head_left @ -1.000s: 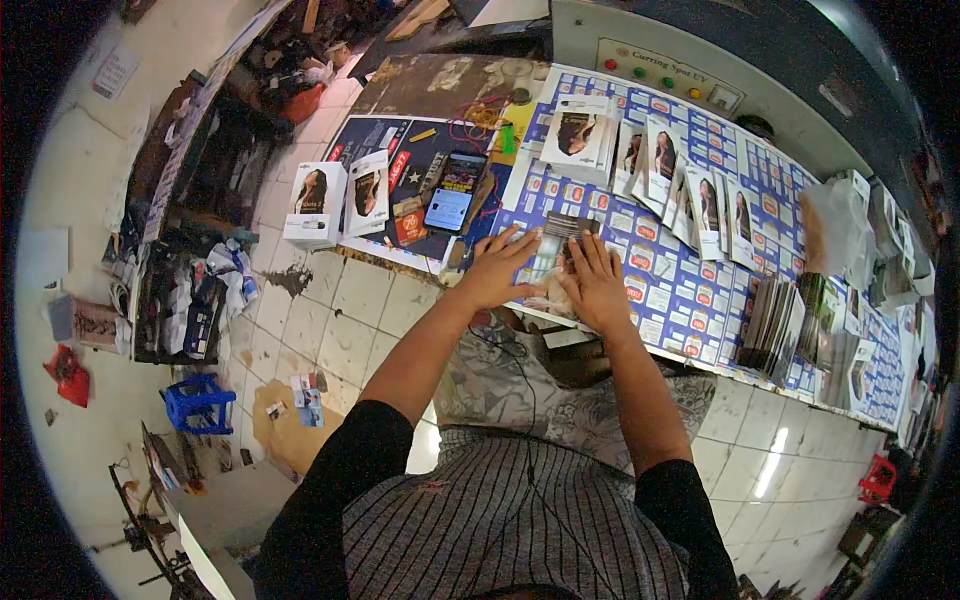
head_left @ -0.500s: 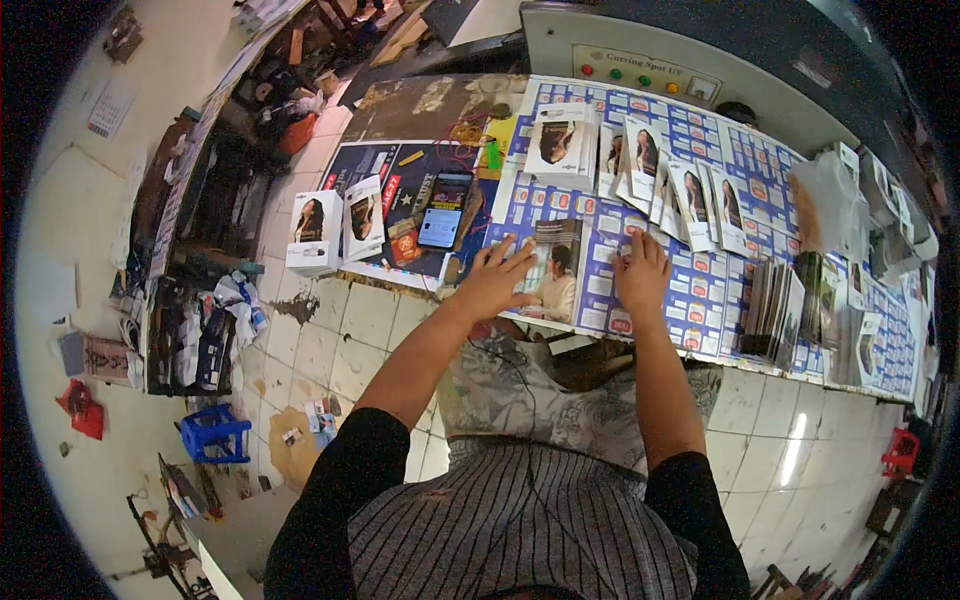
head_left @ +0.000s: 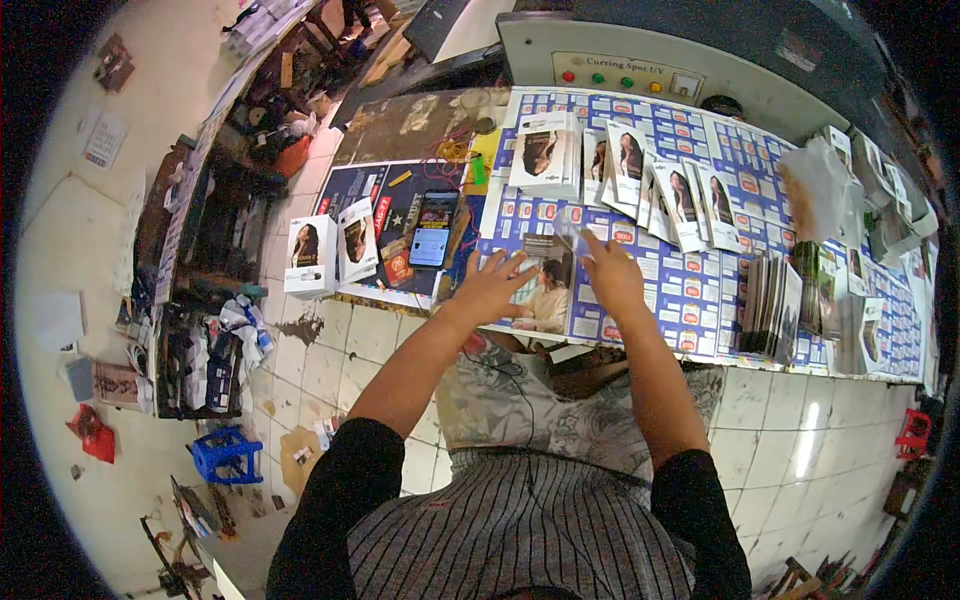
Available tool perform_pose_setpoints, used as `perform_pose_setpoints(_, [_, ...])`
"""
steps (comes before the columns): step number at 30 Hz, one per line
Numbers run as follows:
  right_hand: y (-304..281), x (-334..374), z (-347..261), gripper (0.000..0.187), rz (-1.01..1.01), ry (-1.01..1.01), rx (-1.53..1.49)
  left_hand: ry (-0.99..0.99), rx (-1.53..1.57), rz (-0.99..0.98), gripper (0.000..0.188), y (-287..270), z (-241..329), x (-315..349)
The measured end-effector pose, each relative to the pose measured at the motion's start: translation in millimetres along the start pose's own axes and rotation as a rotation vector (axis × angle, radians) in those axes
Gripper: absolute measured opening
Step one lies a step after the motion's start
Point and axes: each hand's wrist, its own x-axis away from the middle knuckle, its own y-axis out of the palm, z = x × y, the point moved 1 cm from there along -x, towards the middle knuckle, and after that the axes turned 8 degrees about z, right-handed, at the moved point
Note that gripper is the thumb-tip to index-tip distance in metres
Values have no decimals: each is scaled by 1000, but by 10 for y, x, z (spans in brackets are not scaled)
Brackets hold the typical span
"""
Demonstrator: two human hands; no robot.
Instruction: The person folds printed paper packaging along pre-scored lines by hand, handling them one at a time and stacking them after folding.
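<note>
A printed leaflet (head_left: 545, 300) with a picture of a person in pale clothes lies flat in front of me, close to the table's near edge. Its left side is under my left hand (head_left: 488, 288), which rests with fingers spread. By the leaflet's upper right corner, my right hand (head_left: 614, 278) has its fingers drawn together at a small pale, see-through thing (head_left: 573, 236), too blurred to name. Beyond the hands are a stack of white printed leaflets (head_left: 543, 152) and several fanned-out white leaflets (head_left: 683, 205).
Blue printed sheets (head_left: 655, 290) cover the table. A phone (head_left: 433, 232), a green lighter (head_left: 478, 169) and white stacks (head_left: 308, 255) sit to the left. Upright darker leaflets (head_left: 770, 305) and a clear plastic bag (head_left: 825, 190) are at right. A machine panel (head_left: 625, 75) stands behind.
My right hand has moved left, from the blue sheets to the leaflet's upper right corner, its fingers coming together. My left hand stays spread on the leaflet. The view has shifted slightly.
</note>
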Motion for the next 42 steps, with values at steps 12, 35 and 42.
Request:
perform_pose_setpoints(12, [40, -411, 212, 47, 70, -179, 142, -57, 27, -49, 85, -71, 80, -37])
perform_pose_setpoints(35, [-36, 132, 219, 54, 120, -122, 221, -82, 117, -139, 86, -82, 68, -70])
perform_pose_setpoints(42, [5, -142, 374, 57, 103, 63, 183, -80, 137, -137, 78, 22, 51, -22])
